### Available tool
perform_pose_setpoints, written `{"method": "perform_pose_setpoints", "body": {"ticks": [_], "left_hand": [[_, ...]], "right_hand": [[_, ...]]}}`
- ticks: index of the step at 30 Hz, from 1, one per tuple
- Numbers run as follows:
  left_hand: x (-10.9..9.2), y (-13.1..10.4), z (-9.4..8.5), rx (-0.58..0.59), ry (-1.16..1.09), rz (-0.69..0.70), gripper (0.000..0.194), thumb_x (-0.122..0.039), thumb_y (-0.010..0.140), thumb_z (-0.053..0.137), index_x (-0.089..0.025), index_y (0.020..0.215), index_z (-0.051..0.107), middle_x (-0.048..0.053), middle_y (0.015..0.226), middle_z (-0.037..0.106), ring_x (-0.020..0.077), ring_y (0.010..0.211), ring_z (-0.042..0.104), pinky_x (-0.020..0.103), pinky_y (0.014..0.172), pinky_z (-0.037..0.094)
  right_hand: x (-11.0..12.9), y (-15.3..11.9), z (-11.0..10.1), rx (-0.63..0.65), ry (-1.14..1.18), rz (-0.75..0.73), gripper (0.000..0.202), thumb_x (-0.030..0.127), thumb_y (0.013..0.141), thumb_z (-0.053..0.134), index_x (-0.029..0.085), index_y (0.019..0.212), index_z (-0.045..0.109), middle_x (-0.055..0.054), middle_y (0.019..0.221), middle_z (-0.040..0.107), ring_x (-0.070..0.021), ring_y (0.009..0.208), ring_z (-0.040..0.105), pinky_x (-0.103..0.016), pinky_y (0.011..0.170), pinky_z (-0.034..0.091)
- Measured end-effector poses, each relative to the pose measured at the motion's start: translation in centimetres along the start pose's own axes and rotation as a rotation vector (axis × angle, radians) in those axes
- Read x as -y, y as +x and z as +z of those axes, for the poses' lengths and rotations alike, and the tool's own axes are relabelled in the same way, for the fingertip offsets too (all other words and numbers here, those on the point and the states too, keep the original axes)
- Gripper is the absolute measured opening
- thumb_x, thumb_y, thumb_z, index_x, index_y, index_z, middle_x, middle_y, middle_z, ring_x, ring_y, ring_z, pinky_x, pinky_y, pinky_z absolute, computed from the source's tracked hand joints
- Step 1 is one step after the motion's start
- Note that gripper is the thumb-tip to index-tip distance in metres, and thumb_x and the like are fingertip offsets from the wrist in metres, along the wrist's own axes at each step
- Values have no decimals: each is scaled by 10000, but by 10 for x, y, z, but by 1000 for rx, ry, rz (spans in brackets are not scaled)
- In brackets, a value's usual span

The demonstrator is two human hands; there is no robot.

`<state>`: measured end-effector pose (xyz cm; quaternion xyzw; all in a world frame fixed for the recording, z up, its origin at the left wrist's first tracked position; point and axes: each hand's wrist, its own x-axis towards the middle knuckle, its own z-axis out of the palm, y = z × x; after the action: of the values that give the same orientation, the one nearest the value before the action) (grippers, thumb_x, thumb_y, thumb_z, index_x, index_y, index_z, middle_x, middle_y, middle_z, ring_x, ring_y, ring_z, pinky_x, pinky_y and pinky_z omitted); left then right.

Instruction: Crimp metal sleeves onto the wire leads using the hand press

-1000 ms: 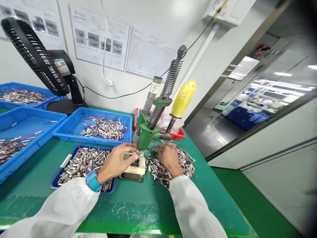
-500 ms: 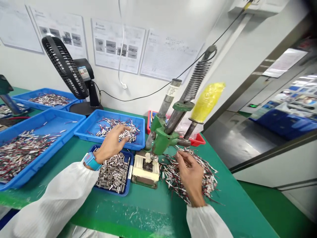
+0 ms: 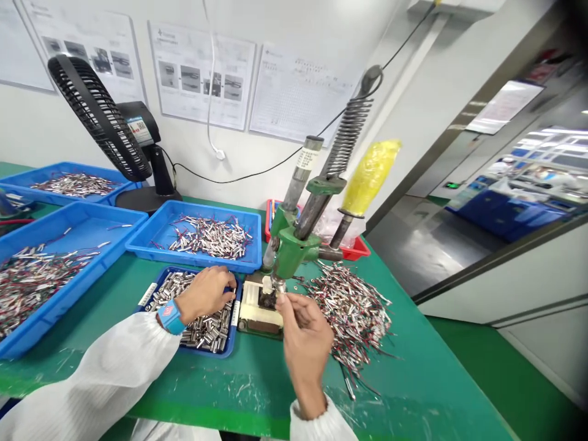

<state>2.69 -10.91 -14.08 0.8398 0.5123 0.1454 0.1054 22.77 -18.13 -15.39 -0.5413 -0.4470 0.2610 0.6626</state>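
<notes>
My left hand (image 3: 209,293) reaches over a small blue tray (image 3: 162,269) of short metal sleeves (image 3: 206,334). Its thumb and forefinger close round one sleeve at the tray's right side. My right hand (image 3: 305,331) is at the green hand press (image 3: 294,251), thumb and forefinger pinched together just below the ram, beside the dark die (image 3: 266,298) on the cream base (image 3: 250,312). What this pinch holds is too small to make out. Right of the press lies a loose heap of thin wired parts (image 3: 353,306) with white and dark red leads.
Blue trays of wired parts stand at the left (image 3: 105,214) and behind (image 3: 151,248). A black fan (image 3: 101,116) stands at the back. The press has a yellow-wrapped handle (image 3: 372,177) and a tall spring (image 3: 346,138). Behind it is a red tray (image 3: 356,250).
My right hand has moved left from the wire heap to the press die. My left hand has dropped from above the trays to the sleeves at the small tray's right side.
</notes>
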Motion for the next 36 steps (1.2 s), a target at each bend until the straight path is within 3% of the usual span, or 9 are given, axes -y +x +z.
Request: {"method": "perform_pose_setpoints", "body": {"ticks": [5, 11, 14, 18, 23, 29, 34, 36], "left_hand": [[2, -4, 3, -29, -76, 36, 134, -154, 791, 645, -191, 900, 713, 74, 913, 756, 268, 848, 679, 363, 783, 498], [-9, -4, -2, -188, -303, 57, 143, -109, 755, 601, -179, 870, 649, 26, 805, 714, 200, 755, 653, 313, 724, 495], [-22, -1, -6, -297, -516, 63, 67, -166, 825, 625, -178, 876, 667, 10, 802, 719, 166, 734, 652, 286, 718, 511], [-37, 2, -4, -372, -747, 41, 177, -318, 894, 678, -192, 987, 760, 46, 936, 777, 191, 855, 699, 313, 793, 541], [-49, 7, 4, -419, -885, 65, 210, -322, 902, 689, -206, 1039, 799, 78, 1034, 778, 216, 987, 696, 351, 899, 530], [-62, 18, 7, -317, -868, 64, 299, -252, 893, 622, -142, 1150, 727, 73, 994, 755, 190, 868, 665, 321, 805, 519], [-71, 25, -9, -241, -573, 136, 126, -158, 837, 546, -145, 795, 664, -5, 692, 623, 146, 663, 541, 266, 636, 425], [-72, 26, -14, -226, -509, 150, 117, -155, 830, 546, -154, 754, 635, -13, 669, 605, 145, 646, 537, 265, 625, 418]], "right_hand": [[-2, 1, 15, 94, 136, 251, 429, 564, 742, 781, 148, 754, 679, -47, 632, 704, -161, 546, 658, -267, 548, 569], [-13, 7, 6, 264, 188, 534, 539, 641, 616, 836, 153, 670, 615, -34, 572, 683, -130, 453, 624, -219, 448, 530], [-16, 12, 4, 320, 73, 508, 578, 699, 620, 795, 160, 642, 586, -34, 537, 663, -119, 404, 591, -197, 390, 479], [-19, 13, 6, 291, -17, 443, 595, 741, 642, 740, 175, 627, 557, -14, 476, 617, -99, 350, 530, -171, 338, 399], [-21, 11, 7, 289, -21, 411, 555, 712, 705, 704, 185, 638, 544, 0, 477, 604, -93, 362, 524, -169, 354, 394], [-22, 10, 5, 293, -21, 394, 528, 690, 724, 692, 192, 645, 536, 3, 493, 604, -98, 377, 531, -173, 358, 390], [-22, 11, 7, 301, -26, 400, 535, 705, 739, 663, 206, 644, 498, 8, 505, 598, -100, 384, 530, -175, 359, 385], [-21, 12, 5, 328, -37, 402, 526, 696, 749, 659, 204, 647, 504, 8, 513, 601, -101, 385, 530, -180, 363, 388]]}}
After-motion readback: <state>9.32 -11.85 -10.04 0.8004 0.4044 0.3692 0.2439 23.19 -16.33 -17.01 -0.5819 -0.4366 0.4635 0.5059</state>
